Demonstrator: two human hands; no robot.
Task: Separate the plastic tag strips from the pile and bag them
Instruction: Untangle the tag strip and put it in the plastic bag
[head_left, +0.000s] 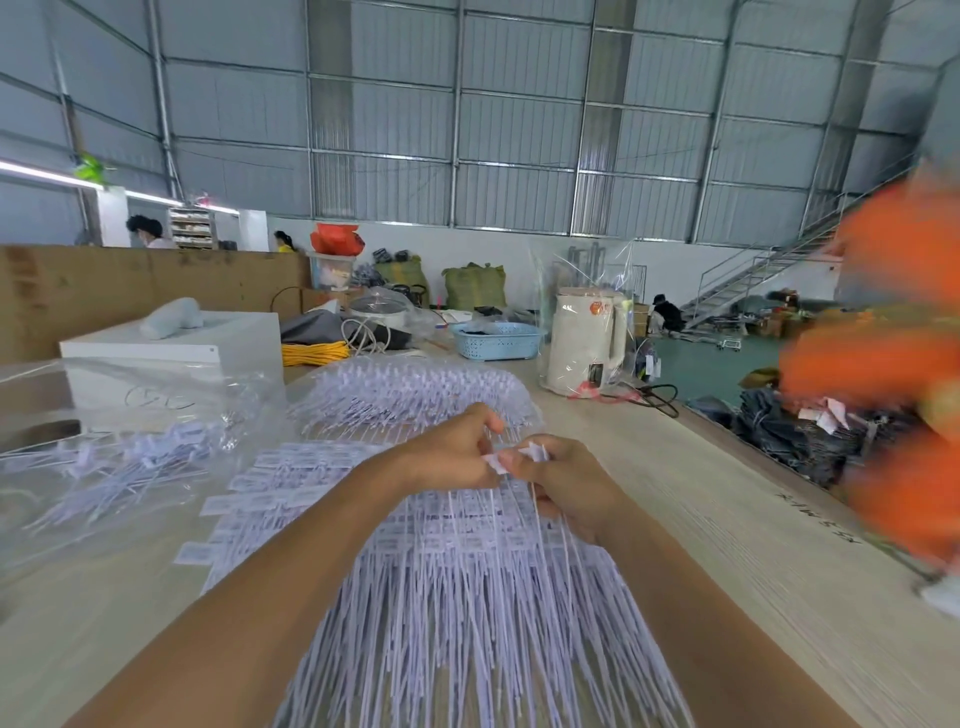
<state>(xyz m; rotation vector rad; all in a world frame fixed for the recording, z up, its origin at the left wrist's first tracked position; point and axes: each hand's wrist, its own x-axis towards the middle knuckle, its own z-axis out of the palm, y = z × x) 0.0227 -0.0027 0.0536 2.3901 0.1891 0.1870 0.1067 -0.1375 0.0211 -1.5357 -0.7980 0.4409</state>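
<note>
1. While both hands are meeting above the pile of tag strips (467, 587), the left hand (447, 457) is pinching white tag heads.
2. Touching it, the right hand (566, 483) is gripping a few strips (535, 452).
3. Left of the hands, a clear bag (130, 457) is lying with strips inside.
4. Beyond the fingers, another fanned pile (410, 395) is resting on the wooden table (727, 545).

Both hands, left hand (451, 451) and right hand (566, 480), pinch white tag strips (519, 454) above the pile (467, 597) on the worktop (727, 545); the grip looks tight.
</note>
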